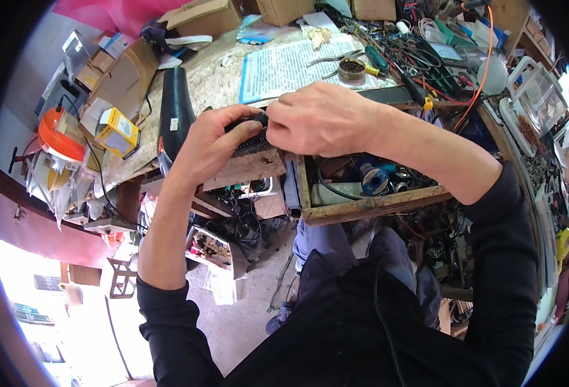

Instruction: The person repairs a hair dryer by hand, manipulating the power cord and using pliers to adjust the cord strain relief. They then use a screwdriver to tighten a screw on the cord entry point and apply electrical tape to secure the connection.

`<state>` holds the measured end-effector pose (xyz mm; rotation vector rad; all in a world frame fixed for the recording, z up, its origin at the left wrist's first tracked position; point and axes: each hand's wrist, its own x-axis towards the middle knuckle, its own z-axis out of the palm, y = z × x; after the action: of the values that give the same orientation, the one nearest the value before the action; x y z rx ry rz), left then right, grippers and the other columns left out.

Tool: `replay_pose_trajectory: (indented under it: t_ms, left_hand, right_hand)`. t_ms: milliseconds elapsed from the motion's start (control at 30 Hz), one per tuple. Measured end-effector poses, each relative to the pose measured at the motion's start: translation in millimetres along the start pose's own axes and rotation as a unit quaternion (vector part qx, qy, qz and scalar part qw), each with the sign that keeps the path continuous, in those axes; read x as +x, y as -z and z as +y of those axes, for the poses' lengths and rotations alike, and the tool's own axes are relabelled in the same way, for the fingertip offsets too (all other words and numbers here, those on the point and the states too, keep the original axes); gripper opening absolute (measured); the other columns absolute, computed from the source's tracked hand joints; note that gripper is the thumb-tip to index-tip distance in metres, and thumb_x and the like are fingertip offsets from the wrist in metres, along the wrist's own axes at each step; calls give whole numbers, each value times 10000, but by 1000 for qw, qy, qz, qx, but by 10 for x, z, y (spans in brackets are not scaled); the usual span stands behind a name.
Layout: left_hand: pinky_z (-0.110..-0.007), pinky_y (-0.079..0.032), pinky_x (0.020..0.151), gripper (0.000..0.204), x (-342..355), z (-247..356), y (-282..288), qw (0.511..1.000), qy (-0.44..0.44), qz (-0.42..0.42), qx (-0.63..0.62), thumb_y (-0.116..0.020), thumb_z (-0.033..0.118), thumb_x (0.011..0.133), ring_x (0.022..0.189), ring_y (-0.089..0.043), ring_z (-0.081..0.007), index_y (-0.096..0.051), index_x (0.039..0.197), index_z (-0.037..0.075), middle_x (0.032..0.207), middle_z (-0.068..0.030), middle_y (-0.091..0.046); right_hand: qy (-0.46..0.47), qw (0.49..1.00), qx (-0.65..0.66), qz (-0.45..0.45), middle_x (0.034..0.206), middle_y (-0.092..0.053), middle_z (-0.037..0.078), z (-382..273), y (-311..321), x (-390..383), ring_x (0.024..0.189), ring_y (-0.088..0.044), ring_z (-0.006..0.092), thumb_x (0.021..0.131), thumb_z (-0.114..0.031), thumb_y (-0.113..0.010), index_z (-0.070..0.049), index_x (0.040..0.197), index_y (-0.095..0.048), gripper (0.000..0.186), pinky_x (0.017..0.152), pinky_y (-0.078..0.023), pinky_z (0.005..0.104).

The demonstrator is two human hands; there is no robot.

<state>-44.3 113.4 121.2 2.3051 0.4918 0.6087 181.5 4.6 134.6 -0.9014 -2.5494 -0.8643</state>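
The counter's (pixel 210 84) pale, worn top spreads before me, and below its front edge the wooden drawer (pixel 375 205) stands open, my right forearm crossing above it. A printed sheet (pixel 278 71) lies beyond my hands, and a long black object (pixel 176 103) sits to their left, with a yellow box (pixel 117 132) farther left. A round tin (pixel 352 72) stands beyond my right hand (pixel 323 119), and a blue spool (pixel 375 180) lies in the drawer. My left hand (pixel 213 142) has its fingers closed around a small dark piece (pixel 260 119), held just over the counter's front edge. My right fingers are curled close beside its right end; their tips are hidden, so I cannot tell whether they grip it
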Motion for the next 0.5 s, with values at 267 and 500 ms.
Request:
replay_pose_trajectory:
  t_ms: [267,500]
  left_hand:
    - [-295,-503,908,323,30,64,29,999,17,-2,50,-643,190,1024,950,-632,-113,-687,1236,-49,1047,-84,-752]
    - [-302,-498,918,368,-14,46,3,999,22,18,37,-656,221,1021,976,-631,-121,-680,1252,-65,1057,-91,-754]
  right_hand:
    - [-162,976,135,45,841,-650,129,0,-100,5,782,-693,332,849,-142,-708,-19,882,-633,148,661,-570,428]
    - [-305,900,305,66,822,-688,210,17,-184,19,801,-677,413,856,-91,-738,6,937,-672,142,687,-528,457]
